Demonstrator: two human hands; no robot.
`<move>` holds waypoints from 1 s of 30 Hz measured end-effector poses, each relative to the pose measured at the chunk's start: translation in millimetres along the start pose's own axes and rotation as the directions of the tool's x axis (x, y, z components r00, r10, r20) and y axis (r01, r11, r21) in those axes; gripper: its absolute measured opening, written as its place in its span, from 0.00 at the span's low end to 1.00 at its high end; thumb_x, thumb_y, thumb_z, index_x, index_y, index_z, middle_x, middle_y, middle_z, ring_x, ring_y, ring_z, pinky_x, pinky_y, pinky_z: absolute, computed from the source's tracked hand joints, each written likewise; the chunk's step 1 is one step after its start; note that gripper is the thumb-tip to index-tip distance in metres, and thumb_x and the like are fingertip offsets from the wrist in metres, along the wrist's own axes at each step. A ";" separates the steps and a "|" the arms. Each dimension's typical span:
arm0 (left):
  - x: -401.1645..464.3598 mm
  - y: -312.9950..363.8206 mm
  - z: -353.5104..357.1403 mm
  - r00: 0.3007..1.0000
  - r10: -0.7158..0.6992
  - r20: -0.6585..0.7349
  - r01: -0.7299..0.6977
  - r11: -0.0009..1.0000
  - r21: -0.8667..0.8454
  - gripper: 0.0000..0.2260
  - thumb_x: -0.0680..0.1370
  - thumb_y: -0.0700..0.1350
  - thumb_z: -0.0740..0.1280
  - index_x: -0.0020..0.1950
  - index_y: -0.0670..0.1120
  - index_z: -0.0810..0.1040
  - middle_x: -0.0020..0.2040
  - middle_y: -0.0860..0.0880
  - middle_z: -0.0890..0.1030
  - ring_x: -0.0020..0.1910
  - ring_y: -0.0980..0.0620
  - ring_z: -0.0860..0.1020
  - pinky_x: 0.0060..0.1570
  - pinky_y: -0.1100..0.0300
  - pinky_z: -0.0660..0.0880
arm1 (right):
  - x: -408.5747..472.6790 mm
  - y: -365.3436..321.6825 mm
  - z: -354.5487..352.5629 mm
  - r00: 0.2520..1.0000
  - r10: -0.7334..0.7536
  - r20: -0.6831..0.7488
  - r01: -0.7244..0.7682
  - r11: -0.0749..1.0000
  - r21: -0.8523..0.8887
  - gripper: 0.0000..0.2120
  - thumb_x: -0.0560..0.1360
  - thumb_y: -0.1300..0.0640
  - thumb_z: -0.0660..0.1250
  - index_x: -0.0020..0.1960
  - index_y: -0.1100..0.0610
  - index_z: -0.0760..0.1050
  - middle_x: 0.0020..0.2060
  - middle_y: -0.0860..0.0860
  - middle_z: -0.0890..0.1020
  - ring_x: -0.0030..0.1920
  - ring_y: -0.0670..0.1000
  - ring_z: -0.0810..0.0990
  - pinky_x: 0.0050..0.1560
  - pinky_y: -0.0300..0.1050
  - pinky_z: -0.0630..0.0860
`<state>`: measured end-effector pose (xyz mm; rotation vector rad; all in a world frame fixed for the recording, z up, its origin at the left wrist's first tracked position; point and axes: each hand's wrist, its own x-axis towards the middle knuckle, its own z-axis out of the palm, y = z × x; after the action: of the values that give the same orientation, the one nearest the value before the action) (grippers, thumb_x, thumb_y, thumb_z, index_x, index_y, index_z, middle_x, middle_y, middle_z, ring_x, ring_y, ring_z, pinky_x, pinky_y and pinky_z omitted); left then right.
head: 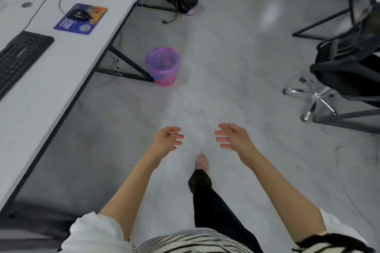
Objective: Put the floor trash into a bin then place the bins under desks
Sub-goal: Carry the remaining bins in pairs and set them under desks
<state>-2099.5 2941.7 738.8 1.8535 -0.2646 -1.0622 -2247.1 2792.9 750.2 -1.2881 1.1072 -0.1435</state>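
Note:
A pink mesh bin [163,66] with a purple liner stands on the grey floor beside the desk leg, ahead of me and slightly left. It looks empty from here. Farther back a second pink bin [188,1] with a black liner holds crumpled trash, next to a computer tower under the desk. My left hand [169,139] and my right hand [233,137] are stretched out in front of me, both open with fingers apart, holding nothing, well short of the near bin. I see no loose trash on the floor.
A long white desk [67,51] runs along the left with a keyboard [19,55], mouse and mouse pad [81,18]. A black office chair [345,72] with a chrome base stands at right by another desk frame. Cables trail near the far bin. My foot [202,163] steps forward.

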 end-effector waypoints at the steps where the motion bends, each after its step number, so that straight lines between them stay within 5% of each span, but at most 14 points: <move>1: 25.9 18.9 0.1 1.000 -0.011 -0.009 0.011 1.000 -0.002 0.09 0.81 0.43 0.56 0.56 0.48 0.74 0.47 0.51 0.80 0.45 0.50 0.79 0.44 0.62 0.74 | 27.3 -17.9 -3.0 1.000 0.009 0.004 -0.009 1.000 0.005 0.08 0.79 0.54 0.61 0.55 0.54 0.75 0.48 0.52 0.81 0.48 0.53 0.80 0.51 0.45 0.77; 9: 233.8 184.8 -4.0 0.998 0.002 -0.056 0.002 0.998 0.057 0.10 0.81 0.40 0.56 0.56 0.47 0.75 0.47 0.49 0.81 0.44 0.49 0.79 0.47 0.58 0.74 | 246.5 -187.6 -23.4 0.999 0.020 0.043 -0.021 0.999 0.033 0.08 0.79 0.56 0.61 0.55 0.56 0.75 0.49 0.54 0.81 0.48 0.54 0.80 0.56 0.50 0.77; 20: 561.0 374.2 -34.4 0.998 -0.011 -0.069 0.009 0.999 -0.034 0.11 0.82 0.38 0.56 0.61 0.39 0.74 0.47 0.44 0.80 0.42 0.47 0.78 0.42 0.60 0.74 | 566.1 -398.0 -16.7 0.999 0.046 0.024 -0.046 0.999 0.016 0.12 0.79 0.57 0.60 0.60 0.60 0.74 0.49 0.55 0.80 0.48 0.54 0.79 0.51 0.47 0.77; 25: 701.1 486.9 -44.8 0.996 -0.015 -0.090 0.010 0.999 -0.051 0.12 0.82 0.36 0.55 0.63 0.36 0.72 0.40 0.47 0.78 0.35 0.53 0.74 0.34 0.66 0.71 | 684.6 -500.4 -32.2 1.000 0.026 0.013 -0.026 1.000 0.013 0.06 0.79 0.55 0.61 0.53 0.54 0.75 0.48 0.52 0.81 0.46 0.52 0.80 0.48 0.43 0.77; 30: 837.7 592.2 -12.9 0.999 0.019 0.026 -0.020 0.999 0.029 0.13 0.82 0.37 0.54 0.63 0.37 0.72 0.43 0.48 0.79 0.37 0.53 0.75 0.39 0.63 0.70 | 811.2 -577.5 -67.0 0.999 0.033 -0.036 -0.031 0.998 0.062 0.06 0.79 0.57 0.61 0.53 0.54 0.75 0.48 0.53 0.81 0.47 0.53 0.80 0.46 0.42 0.77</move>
<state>-1440.6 2155.5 757.2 1.8605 -0.3142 -1.0744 -1605.2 2028.8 763.1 -1.2170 1.1465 -0.1767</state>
